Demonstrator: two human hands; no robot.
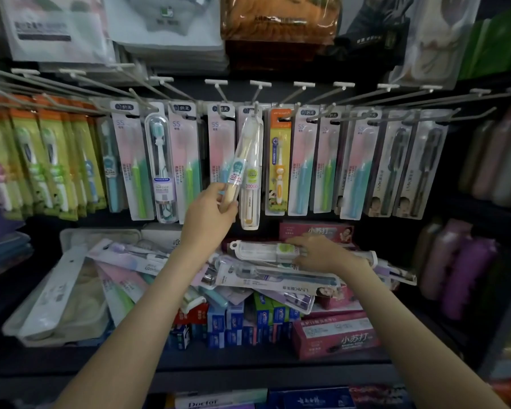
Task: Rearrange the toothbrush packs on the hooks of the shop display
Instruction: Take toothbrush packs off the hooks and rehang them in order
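Clear toothbrush pack (244,160) in left hand (210,211)

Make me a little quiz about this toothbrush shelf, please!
1. True or false: the left hand holds a tilted clear pack.
2. The right hand grips a green-label pack that is: A hanging up, B lying on the pile, C on the floor.
3. Fill in: the top of the hanging cartoon pack is coloured ____.
Key: 1 true; 2 B; 3 orange.
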